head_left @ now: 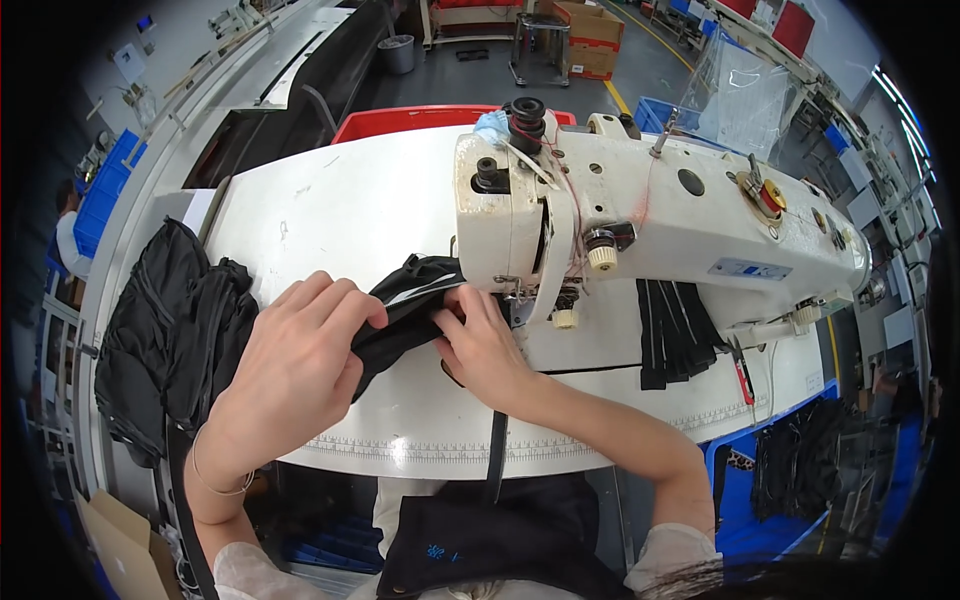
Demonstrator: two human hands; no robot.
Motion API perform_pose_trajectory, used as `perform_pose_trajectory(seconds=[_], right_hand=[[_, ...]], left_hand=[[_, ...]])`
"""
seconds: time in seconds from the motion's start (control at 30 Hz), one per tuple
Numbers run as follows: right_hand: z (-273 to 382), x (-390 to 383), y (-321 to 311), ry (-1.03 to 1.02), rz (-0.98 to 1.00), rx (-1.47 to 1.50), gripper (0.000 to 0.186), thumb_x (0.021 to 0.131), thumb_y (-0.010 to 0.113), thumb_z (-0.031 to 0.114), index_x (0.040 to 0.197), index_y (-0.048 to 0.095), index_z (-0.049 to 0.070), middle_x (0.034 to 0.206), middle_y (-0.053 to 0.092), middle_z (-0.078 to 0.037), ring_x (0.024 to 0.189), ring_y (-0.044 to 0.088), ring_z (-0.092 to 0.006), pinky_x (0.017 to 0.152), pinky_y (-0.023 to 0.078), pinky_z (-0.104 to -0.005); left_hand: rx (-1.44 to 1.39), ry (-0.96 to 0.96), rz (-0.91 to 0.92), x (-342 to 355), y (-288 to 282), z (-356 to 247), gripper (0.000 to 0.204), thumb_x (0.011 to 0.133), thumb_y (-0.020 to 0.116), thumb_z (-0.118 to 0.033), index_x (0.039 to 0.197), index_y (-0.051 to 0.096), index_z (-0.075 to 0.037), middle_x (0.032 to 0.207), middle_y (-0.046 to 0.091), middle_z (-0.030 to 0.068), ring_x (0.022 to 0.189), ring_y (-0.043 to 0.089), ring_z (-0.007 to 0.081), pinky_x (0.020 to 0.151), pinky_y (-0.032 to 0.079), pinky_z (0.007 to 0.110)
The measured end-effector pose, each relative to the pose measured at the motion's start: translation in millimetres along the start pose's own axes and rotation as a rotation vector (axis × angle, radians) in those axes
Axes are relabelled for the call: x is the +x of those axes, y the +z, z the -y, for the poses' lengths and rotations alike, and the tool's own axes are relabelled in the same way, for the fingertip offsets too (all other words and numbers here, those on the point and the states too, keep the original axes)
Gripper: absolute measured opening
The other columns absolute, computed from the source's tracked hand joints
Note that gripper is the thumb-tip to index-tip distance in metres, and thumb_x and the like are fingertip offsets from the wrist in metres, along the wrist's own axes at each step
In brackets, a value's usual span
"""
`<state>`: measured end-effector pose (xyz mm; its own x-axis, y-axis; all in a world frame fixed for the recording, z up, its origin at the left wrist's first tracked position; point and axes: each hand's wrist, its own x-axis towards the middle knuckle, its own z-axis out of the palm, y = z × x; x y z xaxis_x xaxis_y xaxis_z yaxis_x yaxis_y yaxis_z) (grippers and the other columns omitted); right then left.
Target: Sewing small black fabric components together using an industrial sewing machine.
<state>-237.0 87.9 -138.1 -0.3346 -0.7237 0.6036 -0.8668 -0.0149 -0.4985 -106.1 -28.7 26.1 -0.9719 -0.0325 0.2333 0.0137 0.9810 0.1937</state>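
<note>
A piece of black fabric (405, 335) with a pale strip along its upper edge lies just left of the needle area of a white sewing machine (640, 210). My left hand (305, 345) is closed on its left side, fingers curled with the tips partly hidden. Close by the presser foot, my right hand (482, 345) pinches the fabric's right end, thumb against fingers. A narrow black strip (497, 455) hangs over the table's front edge below my right wrist. Left of my left hand, a heap of black fabric pieces (175, 335) rests at the table's side.
Black strips with light lines (675, 330) lie under the machine arm. Red-handled scissors (742, 375) sit to their right on the white table (320, 200). A red bin (415, 122) stands behind the table, and a blue bin (735, 480) holds dark pieces at the lower right.
</note>
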Motion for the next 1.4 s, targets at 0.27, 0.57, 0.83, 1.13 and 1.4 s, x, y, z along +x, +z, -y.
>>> perform_pose_trajectory(seconds=[0.27,0.57,0.83,1.13,1.4], right_hand=[[19,-13,-5,-0.387,0.064,-0.083,0.014,0.074,0.061,0.005,0.085,0.055,-0.001,0.077,0.053,-0.010,0.082,0.057,-0.0258,0.077,0.046,-0.0401],[-2,0,-23,-0.081,0.257,-0.031,0.023,0.081,0.067,0.024,0.077,0.060,0.002,0.071,0.057,-0.009,0.073,0.053,-0.0240,0.068,0.042,-0.0341],[-2,17,-21,-0.094,0.498,0.025,0.027,0.089,0.058,0.025,0.074,0.060,0.002,0.068,0.056,-0.010,0.072,0.054,-0.0245,0.068,0.042,-0.0351],[2,31,-29,0.595,0.729,0.533,0.032,0.095,0.044,0.024,0.080,0.055,-0.003,0.068,0.050,-0.014,0.071,0.049,-0.0297,0.073,0.041,-0.0357],[8,11,-31,-0.226,0.062,-0.045,0.014,0.080,0.066,0.011,0.081,0.054,0.004,0.081,0.048,-0.008,0.081,0.050,-0.0245,0.082,0.042,-0.0345]], left_hand=[[0.492,0.197,-0.261,34,58,92,0.021,0.072,0.056,0.006,0.093,0.060,0.002,0.093,0.054,0.0157,0.097,0.051,0.0321,0.087,0.042,0.037],[-0.399,0.009,0.325,9,99,64,0.033,0.088,0.060,-0.032,0.080,0.066,-0.001,0.065,0.060,0.0151,0.062,0.059,0.0324,0.061,0.048,0.040],[-0.052,-0.250,0.928,28,56,68,0.034,0.091,0.057,-0.029,0.078,0.064,0.002,0.063,0.058,0.0157,0.062,0.058,0.0322,0.060,0.045,0.041],[-0.330,0.030,-0.048,-2,59,60,0.003,0.081,0.062,0.002,0.083,0.060,0.001,0.097,0.058,0.0113,0.084,0.057,0.0290,0.075,0.047,0.037],[-0.234,-0.001,0.022,-13,78,38,0.018,0.072,0.063,0.004,0.090,0.060,0.001,0.091,0.061,0.0105,0.084,0.056,0.0281,0.074,0.046,0.037]])
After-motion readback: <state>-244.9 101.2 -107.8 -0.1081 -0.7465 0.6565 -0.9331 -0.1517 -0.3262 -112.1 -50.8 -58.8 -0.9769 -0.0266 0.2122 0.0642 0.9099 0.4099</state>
